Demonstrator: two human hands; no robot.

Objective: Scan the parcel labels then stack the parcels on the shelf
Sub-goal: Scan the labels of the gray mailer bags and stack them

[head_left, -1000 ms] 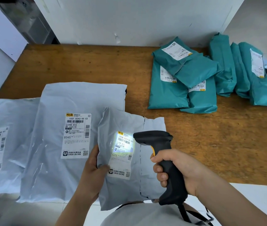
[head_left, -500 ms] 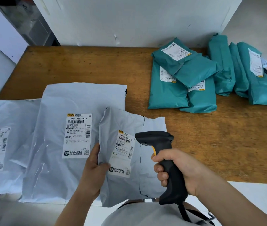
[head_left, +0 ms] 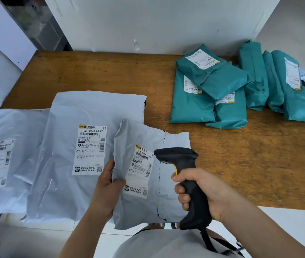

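At table (head_left: 92, 71) front-left edge: 2 big grey parcels (head_left: 64, 164), flat, overhanging. Pinching small grey parcel (head_left: 138, 138) by left edge w/ L hand (head_left: 107, 190), label (head_left: 140, 170) up. Gripping scanner (head_left: 177, 157) w/ R hand (head_left: 209, 192), head beside label. At back-right corner: teal parcels (head_left: 222, 84), heaped.

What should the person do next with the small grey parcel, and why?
Probably lift the small grey parcel away with the left hand gripping it: the scanner in the right hand lit its label a second ago and no longer does.
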